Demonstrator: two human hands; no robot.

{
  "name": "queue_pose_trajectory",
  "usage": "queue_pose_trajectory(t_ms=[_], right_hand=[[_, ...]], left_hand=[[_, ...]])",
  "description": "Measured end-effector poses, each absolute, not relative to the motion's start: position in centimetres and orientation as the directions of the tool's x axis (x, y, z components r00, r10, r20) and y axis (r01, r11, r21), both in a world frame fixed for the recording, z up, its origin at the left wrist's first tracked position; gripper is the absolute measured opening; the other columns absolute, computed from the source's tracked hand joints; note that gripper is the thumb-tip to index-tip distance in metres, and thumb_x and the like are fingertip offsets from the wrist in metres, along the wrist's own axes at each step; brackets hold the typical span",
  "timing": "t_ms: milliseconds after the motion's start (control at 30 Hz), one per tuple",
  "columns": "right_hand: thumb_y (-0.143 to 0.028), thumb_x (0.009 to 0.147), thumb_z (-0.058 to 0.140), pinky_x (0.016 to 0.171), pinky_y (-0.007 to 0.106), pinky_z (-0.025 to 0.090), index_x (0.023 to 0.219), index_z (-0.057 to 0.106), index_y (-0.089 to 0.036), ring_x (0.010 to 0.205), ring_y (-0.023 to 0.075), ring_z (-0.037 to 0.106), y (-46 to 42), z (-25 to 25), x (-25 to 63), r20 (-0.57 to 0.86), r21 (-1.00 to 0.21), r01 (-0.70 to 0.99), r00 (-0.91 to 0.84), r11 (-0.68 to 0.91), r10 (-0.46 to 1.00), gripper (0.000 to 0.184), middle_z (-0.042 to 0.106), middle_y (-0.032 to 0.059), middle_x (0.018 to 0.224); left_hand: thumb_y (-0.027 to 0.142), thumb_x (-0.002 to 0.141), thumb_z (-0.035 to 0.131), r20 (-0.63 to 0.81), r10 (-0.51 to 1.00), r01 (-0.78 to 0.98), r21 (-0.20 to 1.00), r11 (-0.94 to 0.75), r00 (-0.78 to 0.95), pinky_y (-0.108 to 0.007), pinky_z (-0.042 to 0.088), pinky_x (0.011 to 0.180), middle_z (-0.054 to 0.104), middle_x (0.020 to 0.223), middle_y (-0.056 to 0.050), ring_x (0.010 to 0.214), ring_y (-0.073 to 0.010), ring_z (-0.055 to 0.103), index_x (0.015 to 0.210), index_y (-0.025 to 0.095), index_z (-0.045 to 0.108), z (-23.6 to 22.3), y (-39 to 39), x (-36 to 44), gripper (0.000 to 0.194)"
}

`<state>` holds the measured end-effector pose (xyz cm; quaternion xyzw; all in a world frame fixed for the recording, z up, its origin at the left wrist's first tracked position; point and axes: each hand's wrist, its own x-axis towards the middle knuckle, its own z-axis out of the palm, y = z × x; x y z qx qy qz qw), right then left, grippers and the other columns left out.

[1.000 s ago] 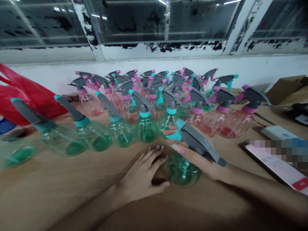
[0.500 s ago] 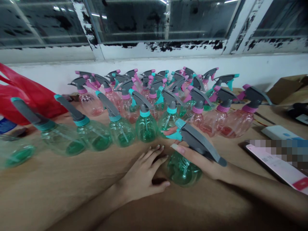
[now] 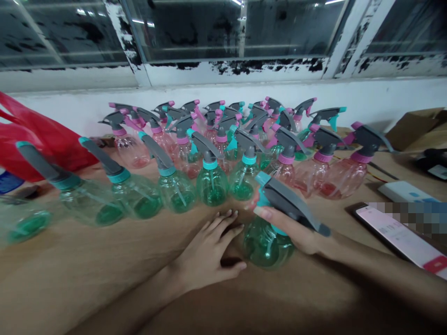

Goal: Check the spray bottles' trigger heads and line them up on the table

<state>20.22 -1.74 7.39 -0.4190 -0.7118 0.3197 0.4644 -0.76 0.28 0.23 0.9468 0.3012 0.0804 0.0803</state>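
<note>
A green spray bottle (image 3: 267,244) with a grey trigger head (image 3: 289,204) stands on the brown table (image 3: 87,270) in front of me. My right hand (image 3: 291,230) is wrapped round its neck under the trigger head, fingers curled. My left hand (image 3: 209,253) lies flat on the table just left of the bottle, fingers spread, thumb near the bottle's base. Behind them stand several green spray bottles (image 3: 211,184) in a row and several pink spray bottles (image 3: 326,170) further back.
A red plastic bag (image 3: 31,135) lies at the far left. A phone with a lit screen (image 3: 398,235) and a white box (image 3: 405,191) lie at the right, with a cardboard box (image 3: 419,128) behind. A white wall and windows close the back.
My right fingers have curled tighter round the bottle's neck, and the trigger head has turned slightly. My left hand has stayed put.
</note>
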Motion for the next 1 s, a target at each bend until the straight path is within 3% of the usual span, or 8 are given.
queue_pose_trajectory(t_ms=[167, 567, 1000], right_hand=[[-0.047, 0.080, 0.060, 0.057, 0.033, 0.047, 0.107, 0.061, -0.025, 0.063, 0.0176, 0.058, -1.49, 6.80, 20.41, 0.371, -0.848, 0.318, -0.218, 0.425, 0.903, 0.035, 0.060, 0.0010, 0.075], [-0.042, 0.083, 0.057, 0.051, 0.031, 0.043, 0.109, 0.058, -0.024, 0.052, 0.0148, 0.053, -1.96, 7.02, 20.13, 0.328, -0.872, 0.317, -0.187, 0.373, 0.926, 0.031, 0.057, -0.0029, 0.063], [-0.036, 0.083, 0.059, 0.059, 0.032, 0.050, 0.108, 0.059, -0.024, 0.068, 0.0171, 0.064, -1.88, 6.98, 20.29, 0.367, -0.865, 0.287, -0.197, 0.412, 0.909, 0.027, 0.065, 0.0004, 0.079]], left_hand=[[0.046, 0.079, 0.064, 0.112, 0.578, 0.550, 0.206, -0.810, 0.809, -0.049, 0.026, 0.108, 0.035, 0.146, -0.015, 0.134, -0.0333, 0.030, 0.134, 0.012, 0.044, 0.14, 0.25, -0.79, 0.068], [0.049, 0.081, 0.062, 0.146, 0.563, 0.535, 0.192, -0.823, 0.814, -0.050, 0.027, 0.107, 0.036, 0.145, -0.014, 0.133, -0.0325, 0.031, 0.134, 0.014, 0.043, -0.13, 0.34, -0.93, 0.067], [0.048, 0.081, 0.062, 0.134, 0.565, 0.541, 0.181, -0.822, 0.814, -0.051, 0.028, 0.107, 0.037, 0.144, -0.015, 0.132, -0.0329, 0.033, 0.133, 0.014, 0.045, 0.08, 0.22, -0.83, 0.065]])
